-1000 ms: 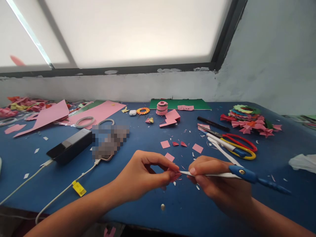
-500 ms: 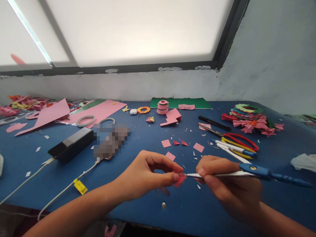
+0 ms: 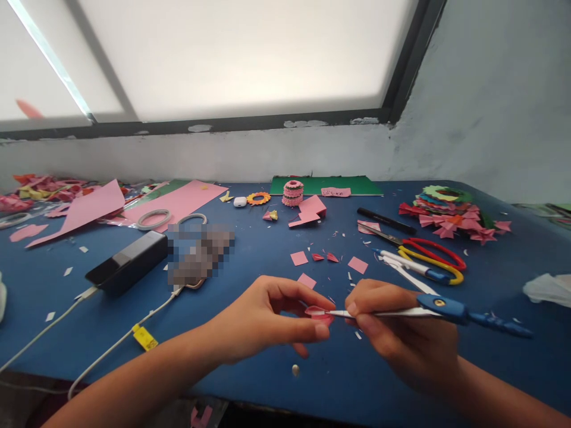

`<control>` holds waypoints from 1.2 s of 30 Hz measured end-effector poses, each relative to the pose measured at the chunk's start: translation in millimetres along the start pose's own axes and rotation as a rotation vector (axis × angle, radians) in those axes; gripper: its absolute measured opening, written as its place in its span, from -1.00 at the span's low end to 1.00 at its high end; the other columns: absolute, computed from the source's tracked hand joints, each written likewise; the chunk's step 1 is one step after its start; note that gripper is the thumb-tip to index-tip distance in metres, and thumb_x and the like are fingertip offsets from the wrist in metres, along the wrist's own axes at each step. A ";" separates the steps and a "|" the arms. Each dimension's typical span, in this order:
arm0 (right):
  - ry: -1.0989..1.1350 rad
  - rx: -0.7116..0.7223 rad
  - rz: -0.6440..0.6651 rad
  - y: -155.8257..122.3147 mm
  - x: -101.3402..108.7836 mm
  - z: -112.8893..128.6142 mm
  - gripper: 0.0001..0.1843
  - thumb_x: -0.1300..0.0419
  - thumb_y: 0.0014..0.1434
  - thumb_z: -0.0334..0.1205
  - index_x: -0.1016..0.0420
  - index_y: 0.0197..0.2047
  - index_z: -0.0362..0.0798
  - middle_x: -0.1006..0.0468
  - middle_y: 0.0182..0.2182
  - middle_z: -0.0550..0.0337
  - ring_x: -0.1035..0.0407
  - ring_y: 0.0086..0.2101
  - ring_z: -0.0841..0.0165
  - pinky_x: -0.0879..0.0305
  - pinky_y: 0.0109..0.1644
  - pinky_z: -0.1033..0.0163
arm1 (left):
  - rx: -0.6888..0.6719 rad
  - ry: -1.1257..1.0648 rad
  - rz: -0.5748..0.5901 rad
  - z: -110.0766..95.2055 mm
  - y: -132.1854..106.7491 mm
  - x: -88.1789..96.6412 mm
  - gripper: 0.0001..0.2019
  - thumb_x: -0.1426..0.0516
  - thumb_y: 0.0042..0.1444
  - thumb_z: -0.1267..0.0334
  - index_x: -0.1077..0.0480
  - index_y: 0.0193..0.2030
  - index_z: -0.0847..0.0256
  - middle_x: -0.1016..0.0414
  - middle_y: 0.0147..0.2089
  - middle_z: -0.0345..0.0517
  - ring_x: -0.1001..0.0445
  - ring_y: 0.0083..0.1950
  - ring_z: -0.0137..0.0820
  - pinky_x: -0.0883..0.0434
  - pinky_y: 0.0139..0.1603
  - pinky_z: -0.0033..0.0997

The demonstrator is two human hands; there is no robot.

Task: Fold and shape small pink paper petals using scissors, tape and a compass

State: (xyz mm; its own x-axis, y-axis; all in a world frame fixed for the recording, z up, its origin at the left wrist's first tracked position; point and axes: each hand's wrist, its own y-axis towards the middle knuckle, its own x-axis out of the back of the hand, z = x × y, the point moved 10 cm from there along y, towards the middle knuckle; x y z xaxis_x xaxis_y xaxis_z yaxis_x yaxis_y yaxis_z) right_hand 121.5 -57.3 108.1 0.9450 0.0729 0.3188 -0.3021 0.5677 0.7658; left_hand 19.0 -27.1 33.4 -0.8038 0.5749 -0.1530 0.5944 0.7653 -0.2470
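My left hand (image 3: 272,318) curls thumb and fingers around a small folded pink paper (image 3: 323,318); the fingertips partly hide it. A loop at its upper edge bulges open. My right hand (image 3: 397,327) pinches a drawing compass (image 3: 439,303) near its pointed end, like a pencil. The compass has white legs and a blue hinge and handle; one leg's tip meets the pink paper from the right, and the other leg angles up and away. Just beyond my hands lie flat pink squares (image 3: 299,258) and two small folded red-pink pieces (image 3: 332,257).
Scissors (image 3: 428,249), a white-and-blue pen (image 3: 413,266) and a black pen (image 3: 386,220) rest at right, before a pile of paper stars (image 3: 455,217). Left are a black power bank (image 3: 129,258), a cable and tape rolls (image 3: 154,219). A ringed paper stack (image 3: 293,194) stands behind.
My left thumb and index finger have parted slightly, and the pink paper now bulges open around the compass tip. My right hand and the compass have moved a little left.
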 end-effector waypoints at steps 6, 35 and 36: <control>0.002 0.005 -0.021 1.8 1.4 1.8 -0.70 -0.03 0.05 -0.56 -0.34 -0.26 0.04 -0.39 -0.53 0.32 -0.36 -0.54 0.47 -0.34 -0.51 0.36 | -0.003 0.013 0.008 3.6 0.7 0.6 -0.76 -0.31 -0.10 0.38 -0.53 -0.21 0.22 -0.48 -0.42 -0.24 -0.44 -0.42 -0.54 -0.48 -0.42 -0.57; 0.022 0.040 -0.024 -0.5 3.0 4.3 -0.70 -0.03 0.06 -0.55 -0.35 -0.23 0.04 -0.41 -0.52 0.30 -0.37 -0.52 0.45 -0.36 -0.51 0.35 | -0.046 0.129 -0.048 1.6 -2.5 2.5 -0.75 -0.27 -0.02 0.27 -0.52 -0.15 0.22 -0.57 -0.33 -0.10 -0.51 -0.36 -0.45 -0.49 -0.40 -0.53; 0.019 0.039 -0.023 -1.0 2.8 3.9 -0.70 -0.03 0.06 -0.55 -0.35 -0.23 0.04 -0.40 -0.52 0.30 -0.37 -0.52 0.46 -0.37 -0.50 0.35 | -0.048 0.129 -0.049 1.5 -2.4 2.7 -0.75 -0.27 -0.02 0.27 -0.52 -0.15 0.22 -0.58 -0.33 -0.11 -0.50 -0.36 -0.45 -0.49 -0.40 -0.53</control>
State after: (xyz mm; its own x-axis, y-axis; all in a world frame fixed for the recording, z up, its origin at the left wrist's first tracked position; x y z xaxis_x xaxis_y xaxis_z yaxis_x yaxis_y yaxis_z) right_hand 124.0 -60.8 110.5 0.9538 0.0756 0.2907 -0.2846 0.5372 0.7940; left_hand 15.4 -27.8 32.2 -0.8236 0.5670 -0.0168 0.5579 0.8043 -0.2043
